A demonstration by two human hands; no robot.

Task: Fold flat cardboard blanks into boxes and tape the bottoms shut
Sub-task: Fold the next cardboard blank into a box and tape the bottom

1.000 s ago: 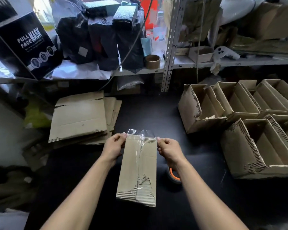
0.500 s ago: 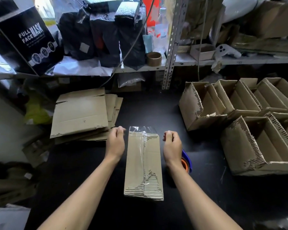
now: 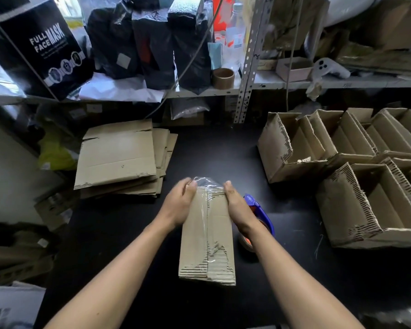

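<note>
My forearms reach forward over the black table [image 3: 119, 233]. The box [image 3: 207, 236] stands there bottom up, its seam taped. My left hand [image 3: 179, 205] and right hand [image 3: 237, 205] clasp its far corners, fingers curled onto the tape [image 3: 208, 184]. Right of the box: tape dispenser [image 3: 259, 210], finished boxes [image 3: 370, 205]. Left, beyond: flat blanks [image 3: 119, 157].
</note>
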